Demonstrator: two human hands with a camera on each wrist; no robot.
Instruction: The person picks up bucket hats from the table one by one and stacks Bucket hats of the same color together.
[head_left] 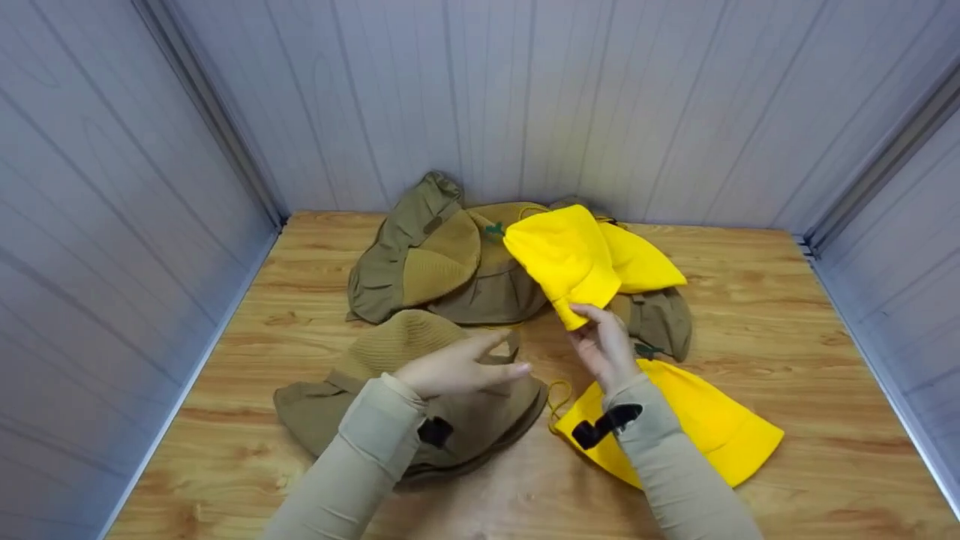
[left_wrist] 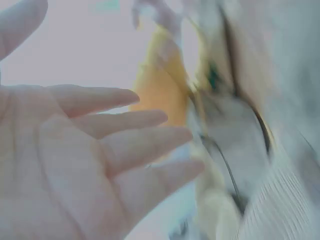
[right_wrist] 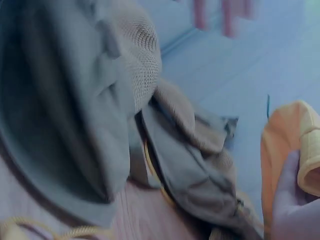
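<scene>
My right hand (head_left: 604, 349) pinches the lower edge of a yellow cloth hat (head_left: 566, 251), lifted over the back pile. In the right wrist view, the thumb lies along the yellow fabric (right_wrist: 281, 135). With fingers stretched out, my left hand (head_left: 457, 367) holds nothing and hovers over a brown hat with a ribbed crown (head_left: 409, 341). The left wrist view shows its bare palm (left_wrist: 75, 160). Beneath my right forearm, another yellow hat (head_left: 727, 412) lies flat on the table, with a green leaf-like tip and a yellow cord.
Several brown hats (head_left: 427, 259) are heaped along the back of the wood-patterned table (head_left: 825, 420). More yellow fabric (head_left: 641, 259) rests on the heap's right side. Pale panel walls (head_left: 487, 105) enclose the back and both sides.
</scene>
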